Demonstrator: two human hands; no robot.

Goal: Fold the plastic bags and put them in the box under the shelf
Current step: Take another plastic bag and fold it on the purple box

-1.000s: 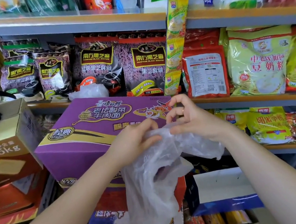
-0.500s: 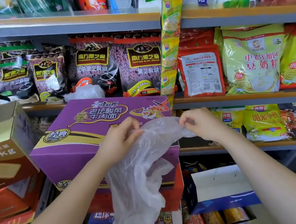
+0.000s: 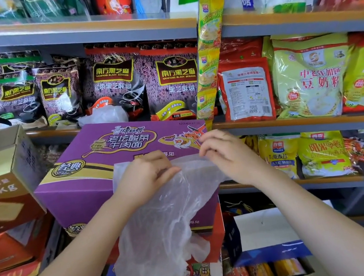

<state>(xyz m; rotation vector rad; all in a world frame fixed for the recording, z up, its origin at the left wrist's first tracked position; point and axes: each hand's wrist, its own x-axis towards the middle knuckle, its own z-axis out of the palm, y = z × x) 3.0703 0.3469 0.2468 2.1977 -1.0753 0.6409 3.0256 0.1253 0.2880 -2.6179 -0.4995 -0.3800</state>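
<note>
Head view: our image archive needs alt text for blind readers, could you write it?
A person's left hand and right hand pinch the top edge of a clear plastic bag, which hangs in front of a purple noodle carton. Behind are shop shelves stocked with packaged food.

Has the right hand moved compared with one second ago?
Yes. The right hand, pinching the plastic bag, has moved right, away from the left hand, and slightly lower against the purple box.
</note>
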